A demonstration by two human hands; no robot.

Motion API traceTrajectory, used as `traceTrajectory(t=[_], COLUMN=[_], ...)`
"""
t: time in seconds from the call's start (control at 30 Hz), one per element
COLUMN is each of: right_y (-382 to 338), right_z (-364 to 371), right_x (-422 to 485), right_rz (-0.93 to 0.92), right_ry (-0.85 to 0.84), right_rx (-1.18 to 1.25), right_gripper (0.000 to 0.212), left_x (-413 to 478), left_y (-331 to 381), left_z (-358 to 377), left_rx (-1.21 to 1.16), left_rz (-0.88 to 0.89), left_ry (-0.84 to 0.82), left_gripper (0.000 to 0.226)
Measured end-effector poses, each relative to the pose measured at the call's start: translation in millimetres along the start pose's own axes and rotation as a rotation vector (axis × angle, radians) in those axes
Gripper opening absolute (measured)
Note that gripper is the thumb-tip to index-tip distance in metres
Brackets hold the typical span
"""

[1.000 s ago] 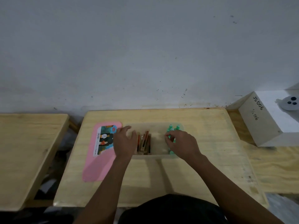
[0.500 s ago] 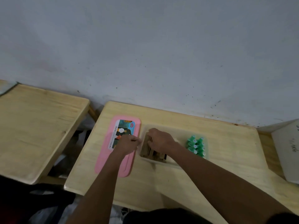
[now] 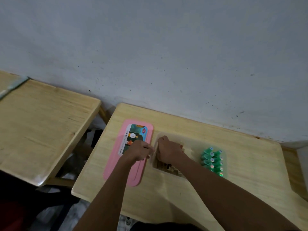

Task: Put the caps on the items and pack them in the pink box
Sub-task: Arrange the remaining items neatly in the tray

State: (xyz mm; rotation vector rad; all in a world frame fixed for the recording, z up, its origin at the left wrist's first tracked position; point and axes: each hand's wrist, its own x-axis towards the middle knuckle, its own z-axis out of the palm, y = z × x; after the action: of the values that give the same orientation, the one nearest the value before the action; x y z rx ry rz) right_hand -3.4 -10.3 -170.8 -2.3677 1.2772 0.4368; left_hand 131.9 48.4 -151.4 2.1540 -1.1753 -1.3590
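Under the right hand (image 3: pixel 168 151), fingers curled (grip hidden), lie brown items (image 3: pixel 166 166); left hand (image 3: pixel 137 150) curled alongside.

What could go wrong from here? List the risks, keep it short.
1. The right hand digs among the brown items at the left end of the clear box. Its forearm passes close to the green bottles and might knock them.
2. The left hand is over the pink lid. A nudge could slide it towards the table edge.
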Motion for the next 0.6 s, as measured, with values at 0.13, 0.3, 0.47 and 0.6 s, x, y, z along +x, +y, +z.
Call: traceTrajectory(t=[0.13, 0.3, 0.47, 0.6], right_y=[7.0, 8.3, 8.9, 16.8], right_z=[-3.8, -7.5, -16.5, -21.8], right_x=[1.6, 0.6, 4.0, -6.1], right_rz=[-0.033, -0.029, -0.021, -0.037], right_ry=[-0.022, -0.024, -0.053, 0.009], right_rx=[0.120, 0.238, 0.280, 0.379], right_gripper=[0.045, 0.050, 0.045, 0.036], left_x=[1.7, 1.0, 0.5, -9.9], left_y=[-0.8, -1.5, -0.1, 5.7], left_z=[-0.2, 0.2, 0.3, 5.6], left_rx=[0.006, -0.026, -0.098, -0.111], left_rz=[0.013, -0.002, -0.040, -0.023], left_ry=[-0.002, 0.010, 0.040, 0.055], left_gripper=[0.013, 0.015, 0.017, 0.018])
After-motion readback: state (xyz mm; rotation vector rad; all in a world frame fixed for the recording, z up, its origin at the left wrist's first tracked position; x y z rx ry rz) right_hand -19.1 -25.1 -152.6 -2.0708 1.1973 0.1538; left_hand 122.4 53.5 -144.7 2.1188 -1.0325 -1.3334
